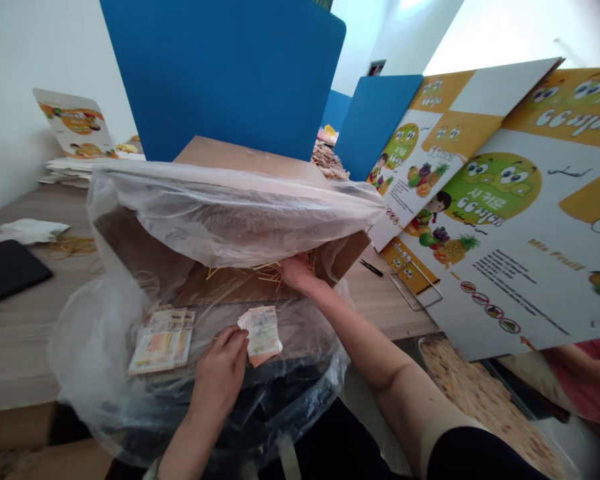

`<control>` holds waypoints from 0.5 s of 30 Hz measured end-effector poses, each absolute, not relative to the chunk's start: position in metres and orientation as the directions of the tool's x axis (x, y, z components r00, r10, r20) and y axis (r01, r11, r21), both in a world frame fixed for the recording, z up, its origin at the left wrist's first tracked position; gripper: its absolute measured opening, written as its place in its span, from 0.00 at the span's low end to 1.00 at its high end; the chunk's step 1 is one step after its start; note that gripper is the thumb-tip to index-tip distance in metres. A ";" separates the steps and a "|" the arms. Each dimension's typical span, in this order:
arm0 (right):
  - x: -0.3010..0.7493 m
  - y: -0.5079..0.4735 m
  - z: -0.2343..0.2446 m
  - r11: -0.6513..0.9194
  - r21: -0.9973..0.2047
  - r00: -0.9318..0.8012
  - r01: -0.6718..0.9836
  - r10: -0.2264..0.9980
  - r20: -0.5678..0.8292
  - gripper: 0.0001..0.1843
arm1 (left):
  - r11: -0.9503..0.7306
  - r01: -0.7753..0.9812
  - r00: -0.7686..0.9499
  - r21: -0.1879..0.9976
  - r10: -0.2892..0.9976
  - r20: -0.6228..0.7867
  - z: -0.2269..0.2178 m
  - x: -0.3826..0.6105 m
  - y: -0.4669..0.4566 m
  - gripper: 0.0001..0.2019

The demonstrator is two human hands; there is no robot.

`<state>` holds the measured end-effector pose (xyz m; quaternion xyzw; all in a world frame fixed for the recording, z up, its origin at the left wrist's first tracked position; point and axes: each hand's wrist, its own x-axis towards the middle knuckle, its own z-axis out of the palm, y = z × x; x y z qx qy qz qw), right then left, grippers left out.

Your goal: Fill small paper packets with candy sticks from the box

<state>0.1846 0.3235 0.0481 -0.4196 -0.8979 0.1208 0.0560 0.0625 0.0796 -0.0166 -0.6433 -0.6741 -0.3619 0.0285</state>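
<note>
A cardboard box (pixel 145 247) lined with a clear plastic bag (pixel 100 333) lies open towards me. My right hand (pixel 296 272) reaches inside, at thin yellow and red sticks (pixel 267 275); its fingertips are too hidden to show a grip. With curled fingers, my left hand (pixel 223 360) pinches the left edge of a fanned stack of small printed packets (pixel 264 332) on the plastic. To the left of it, a second stack of packets (pixel 163 340) lies flat on the plastic, untouched.
Large printed cartons (pixel 510 247) lean at the right, with black snips (pixel 371 268) on the table near them. A blue partition (pixel 225 73) stands behind the box. Rubber bands (pixel 74 247) and a black phone-like object (pixel 13 270) are at left. Another person's arm (pixel 585 367) shows lower right.
</note>
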 end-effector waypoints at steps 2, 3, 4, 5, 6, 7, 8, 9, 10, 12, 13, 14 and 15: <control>0.177 0.314 0.042 0.677 -0.356 -0.730 0.644 0.683 -0.020 0.21 | -0.028 0.904 -0.209 0.427 0.842 0.498 -0.002 0.057 0.095 0.15; 0.174 0.310 0.040 0.699 -0.402 -0.766 0.591 0.643 -0.008 0.22 | 0.019 0.928 -0.215 0.371 0.842 0.495 0.006 0.054 0.105 0.17; 0.171 0.306 0.040 0.713 -0.437 -0.790 0.548 0.613 0.011 0.22 | 0.062 0.953 -0.206 0.296 0.850 0.485 0.016 0.050 0.117 0.20; 0.169 0.303 0.040 0.724 -0.457 -0.807 0.518 0.591 0.021 0.23 | 0.082 0.969 -0.186 0.234 0.865 0.466 0.024 0.046 0.130 0.24; 0.168 0.300 0.042 0.731 -0.464 -0.818 0.501 0.575 0.023 0.23 | 0.082 0.979 -0.160 0.189 0.882 0.444 0.032 0.042 0.144 0.27; 0.168 0.298 0.045 0.736 -0.465 -0.825 0.492 0.565 0.019 0.24 | 0.080 0.982 -0.145 0.171 0.900 0.410 0.037 0.038 0.158 0.28; 0.167 0.297 0.048 0.740 -0.465 -0.832 0.486 0.555 0.013 0.24 | 0.087 0.980 -0.148 0.181 0.921 0.361 0.040 0.033 0.171 0.27; 0.167 0.296 0.051 0.746 -0.465 -0.841 0.476 0.541 0.007 0.23 | 0.097 0.973 -0.159 0.211 0.941 0.300 0.040 0.029 0.182 0.25; 0.167 0.296 0.053 0.753 -0.467 -0.851 0.463 0.526 0.004 0.23 | 0.111 0.961 -0.171 0.254 0.958 0.231 0.039 0.025 0.192 0.22; 0.168 0.298 0.057 0.760 -0.467 -0.862 0.452 0.506 -0.010 0.22 | 0.124 0.936 -0.173 0.331 0.977 0.124 0.032 0.018 0.207 0.17; 0.168 0.299 0.058 0.759 -0.464 -0.863 0.457 0.504 -0.025 0.21 | 0.115 0.928 -0.162 0.355 0.981 0.105 0.028 0.016 0.211 0.17; 0.168 0.302 0.059 0.757 -0.462 -0.864 0.462 0.502 -0.041 0.19 | 0.096 0.925 -0.145 0.367 0.983 0.109 0.024 0.014 0.214 0.17; 0.168 0.305 0.059 0.758 -0.461 -0.867 0.461 0.496 -0.052 0.18 | 0.072 0.927 -0.126 0.369 0.984 0.123 0.021 0.014 0.215 0.17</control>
